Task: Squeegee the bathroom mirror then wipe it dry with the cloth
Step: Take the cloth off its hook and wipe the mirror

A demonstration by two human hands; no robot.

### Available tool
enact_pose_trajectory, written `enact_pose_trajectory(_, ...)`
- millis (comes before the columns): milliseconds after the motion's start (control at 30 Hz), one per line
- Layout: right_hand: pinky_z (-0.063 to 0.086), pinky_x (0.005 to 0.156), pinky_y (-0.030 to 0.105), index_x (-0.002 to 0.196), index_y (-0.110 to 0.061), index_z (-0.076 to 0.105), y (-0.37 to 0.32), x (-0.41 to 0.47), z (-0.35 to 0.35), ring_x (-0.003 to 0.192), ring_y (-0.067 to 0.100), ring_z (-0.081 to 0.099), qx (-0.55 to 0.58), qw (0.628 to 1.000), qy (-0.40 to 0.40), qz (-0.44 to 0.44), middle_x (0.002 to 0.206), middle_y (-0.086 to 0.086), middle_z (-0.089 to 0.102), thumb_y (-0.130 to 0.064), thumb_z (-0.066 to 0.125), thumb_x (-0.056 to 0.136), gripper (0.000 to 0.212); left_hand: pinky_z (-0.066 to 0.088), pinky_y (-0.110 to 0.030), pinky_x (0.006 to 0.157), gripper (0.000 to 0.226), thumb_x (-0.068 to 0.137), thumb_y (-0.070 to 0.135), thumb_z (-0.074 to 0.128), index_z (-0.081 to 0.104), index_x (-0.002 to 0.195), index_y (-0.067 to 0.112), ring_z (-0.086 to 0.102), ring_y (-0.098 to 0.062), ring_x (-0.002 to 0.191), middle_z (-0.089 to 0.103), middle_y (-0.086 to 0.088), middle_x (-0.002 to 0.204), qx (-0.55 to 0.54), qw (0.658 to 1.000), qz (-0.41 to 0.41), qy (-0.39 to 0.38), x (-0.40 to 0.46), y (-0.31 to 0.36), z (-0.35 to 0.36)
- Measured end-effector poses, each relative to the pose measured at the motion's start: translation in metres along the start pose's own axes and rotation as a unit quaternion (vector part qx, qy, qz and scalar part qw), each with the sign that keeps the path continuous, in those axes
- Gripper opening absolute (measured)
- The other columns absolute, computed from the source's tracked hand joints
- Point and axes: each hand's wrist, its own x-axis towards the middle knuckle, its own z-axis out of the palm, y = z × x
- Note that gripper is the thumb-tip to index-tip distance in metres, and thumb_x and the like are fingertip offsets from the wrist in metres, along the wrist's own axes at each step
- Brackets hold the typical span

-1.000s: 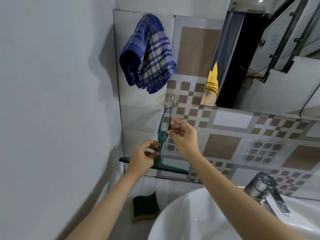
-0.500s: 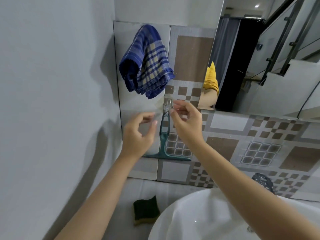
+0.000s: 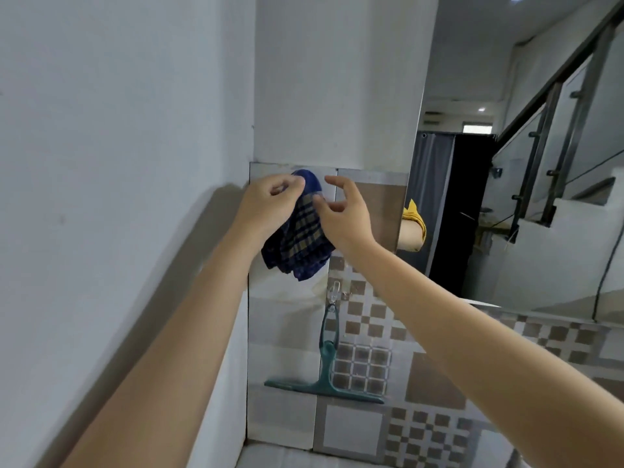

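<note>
A blue and yellow checked cloth (image 3: 299,243) hangs high on the tiled wall near the corner. My left hand (image 3: 268,204) pinches its upper edge between thumb and fingers. My right hand (image 3: 344,214) is at the cloth's right side with fingers apart, its fingertips touching or nearly touching the fabric. Below, the green squeegee (image 3: 326,376) hangs by its handle loop from a small clear wall hook (image 3: 333,292), blade down and level, with no hand on it. The mirror (image 3: 526,184) covers the wall to the right.
A plain white wall (image 3: 118,163) closes in on the left, meeting the tiled wall (image 3: 439,393) at the corner. The mirror reflects a staircase, a dark doorway and a yellow sleeve. A pale ledge shows at the bottom edge.
Both hands left the squeegee, which now hangs from the hook, and rose to the cloth. My left hand has pinched the cloth's top. The camera tilted up, so the sink and sponge are out of view.
</note>
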Motion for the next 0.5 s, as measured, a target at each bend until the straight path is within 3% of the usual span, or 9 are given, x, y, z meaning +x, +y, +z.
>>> enact_pose_trajectory(100, 0.057, 0.068, 0.033, 0.116, -0.030, 0.057, -0.003, 0.008, 0.004, 0.080, 0.024, 0.068, 0.016, 1.000, -0.022, 0.013, 0.091, 0.014, 0.072, -0.025, 0.064, 0.090, 0.027, 0.044, -0.016, 0.067, 0.016, 0.090, 0.031, 0.057, 0.070, 0.095, 0.023, 0.058, -0.002, 0.084, 0.066, 0.011, 0.091, -0.020, 0.999, -0.032, -0.008, 0.011, -0.001, 0.000)
enact_pose_trajectory(167, 0.057, 0.072, 0.034, 0.111, -0.029, 0.060, -0.005, 0.011, 0.005, 0.084, 0.025, 0.068, 0.035, 0.999, -0.029, 0.016, 0.095, 0.013, 0.071, -0.020, 0.066, 0.089, 0.025, 0.048, -0.019, 0.071, 0.013, 0.088, 0.023, 0.062, 0.070, 0.098, 0.021, 0.062, -0.009, 0.088, 0.068, 0.003, 0.096, -0.032, 0.999, -0.028, -0.009, 0.013, -0.004, -0.002)
enact_pose_trajectory(267, 0.056, 0.081, 0.031, 0.109, -0.029, 0.063, -0.011, 0.012, 0.003, 0.088, 0.021, 0.067, 0.063, 0.997, -0.029, -0.019, 0.100, 0.006, 0.070, -0.013, 0.067, 0.087, 0.027, 0.051, -0.024, 0.084, 0.020, 0.085, 0.007, 0.064, 0.069, 0.100, 0.019, 0.062, -0.015, 0.096, 0.067, -0.003, 0.103, -0.054, 0.999, 0.002, 0.004, 0.012, -0.008, -0.007)
enact_pose_trajectory(367, 0.055, 0.078, 0.024, 0.104, -0.032, 0.064, -0.022, 0.010, -0.005, 0.081, 0.015, 0.063, 0.078, 0.995, -0.026, -0.064, 0.093, 0.001, 0.067, -0.008, 0.068, 0.086, 0.030, 0.052, -0.020, 0.079, 0.027, 0.082, 0.000, 0.065, 0.069, 0.092, 0.024, 0.064, -0.010, 0.092, 0.068, 0.003, 0.098, -0.096, 0.995, 0.031, 0.005, 0.008, -0.002, -0.013)
enact_pose_trajectory(500, 0.056, 0.088, 0.043, 0.098, -0.036, 0.066, -0.033, 0.003, -0.022, 0.095, 0.024, 0.067, 0.090, 0.990, -0.044, -0.096, 0.092, 0.002, 0.068, -0.011, 0.074, 0.081, 0.032, 0.055, -0.019, 0.070, 0.026, 0.081, -0.003, 0.064, 0.071, 0.092, 0.020, 0.067, -0.011, 0.081, 0.070, 0.001, 0.092, -0.117, 0.990, 0.054, -0.056, 0.003, 0.016, -0.026)
